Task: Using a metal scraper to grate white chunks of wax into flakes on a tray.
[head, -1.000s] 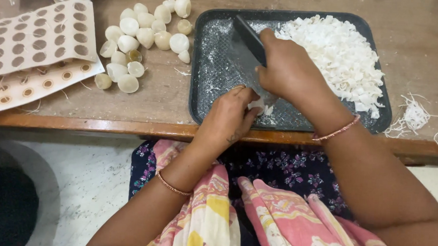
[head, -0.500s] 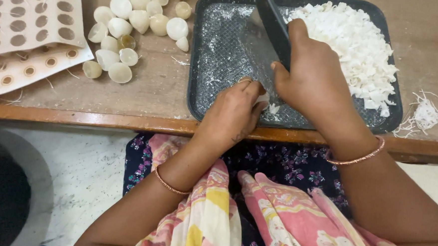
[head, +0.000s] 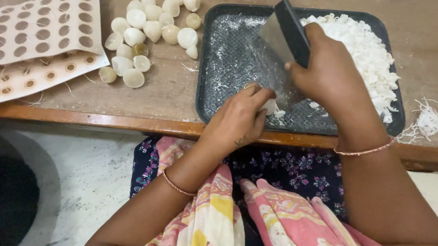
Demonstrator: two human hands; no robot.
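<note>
Fingers of the left hand [head: 239, 120] curl down and pinch a small white piece [head: 270, 106] against the floor of the dark tray [head: 209, 62], near its front edge — pinned there, it seems, so it cannot slide under the blade. The fingertips sit tucked back from the cutting side, which keeps them out of the blade's path.

Closed firmly around a dark handle, the right hand [head: 331, 76] holds a broad flat blade [head: 276, 38] lifted at a slant above the tray's middle, its edge aimed toward the pinned piece. A heap of white chopped bits [head: 367, 51] lies banked along the tray's right side, apparently pushed clear so the bare left half stays free as a cutting floor.

Left of the tray, on the wooden table [head: 150, 104], a cluster of whole pale round pieces [head: 149, 29] rests within easy reach of the left hand. Further left lie two perforated card sheets [head: 39, 33], overlapping. Loose white threads [head: 426, 121] sit just beyond the tray's right rim.
</note>
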